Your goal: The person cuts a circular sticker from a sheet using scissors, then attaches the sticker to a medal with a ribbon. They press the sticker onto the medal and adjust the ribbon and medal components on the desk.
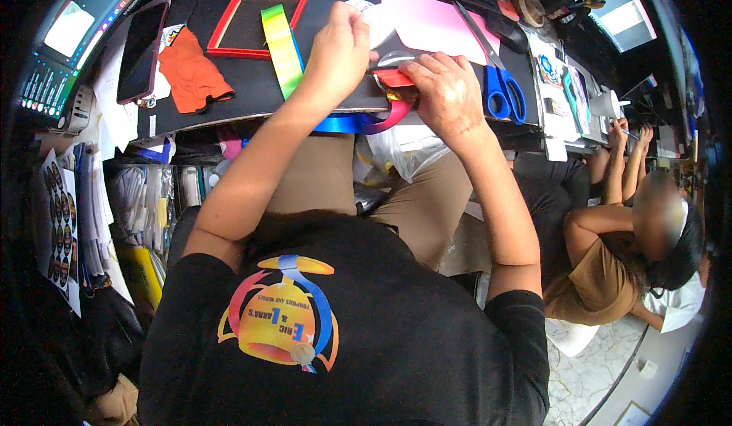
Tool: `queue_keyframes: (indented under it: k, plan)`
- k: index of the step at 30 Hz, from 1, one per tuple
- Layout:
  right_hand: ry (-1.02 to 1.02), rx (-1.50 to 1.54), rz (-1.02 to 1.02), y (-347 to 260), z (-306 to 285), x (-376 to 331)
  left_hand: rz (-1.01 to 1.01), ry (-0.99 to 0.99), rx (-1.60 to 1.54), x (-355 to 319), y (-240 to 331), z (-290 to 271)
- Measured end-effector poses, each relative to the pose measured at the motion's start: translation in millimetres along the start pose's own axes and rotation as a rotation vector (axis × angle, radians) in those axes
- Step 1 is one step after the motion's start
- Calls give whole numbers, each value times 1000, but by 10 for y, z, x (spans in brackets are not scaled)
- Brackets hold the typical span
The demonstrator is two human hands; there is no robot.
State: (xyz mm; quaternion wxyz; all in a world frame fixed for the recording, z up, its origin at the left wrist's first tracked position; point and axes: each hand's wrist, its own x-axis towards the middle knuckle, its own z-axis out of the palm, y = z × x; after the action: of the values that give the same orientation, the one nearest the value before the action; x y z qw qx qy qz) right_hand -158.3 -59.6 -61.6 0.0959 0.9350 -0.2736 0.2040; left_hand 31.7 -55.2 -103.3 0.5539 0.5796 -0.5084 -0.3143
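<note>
Right hand [446, 94] is clamped on a red folded piece [395, 79], maybe the end of that rainbow ribbon [284, 52], probably to keep it steady. Left hand's [345, 49] fingertips are bunched together, can't tell if they're pinching anything. Ribbon lies across the cluttered black desk [252, 83] and dips over its front edge. Blue-handled scissors [502, 77] sit handy, co-worker [598, 281] off right.
</note>
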Motion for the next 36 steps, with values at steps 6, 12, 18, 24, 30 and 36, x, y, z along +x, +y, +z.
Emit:
queue_keyframes:
  k: [6,12,18,24,30,36]
  plan:
    - [-12,16,-15,91,39,101,799,136,-48,-558,-10,-73]
    - [46,45,54,161,10,266,966,-136,291,-873,-161,171]
    - [-149,61,131,-93,-265,-86,902,-142,298,-905,-222,164]
    - [-69,23,97,-22,-69,63,900,-112,291,-901,-240,204]
    - [-147,-9,161,91,-37,312,910,-114,296,-896,-222,202]
    - [-150,52,94,-9,-301,67,905,-82,310,-900,-201,208]
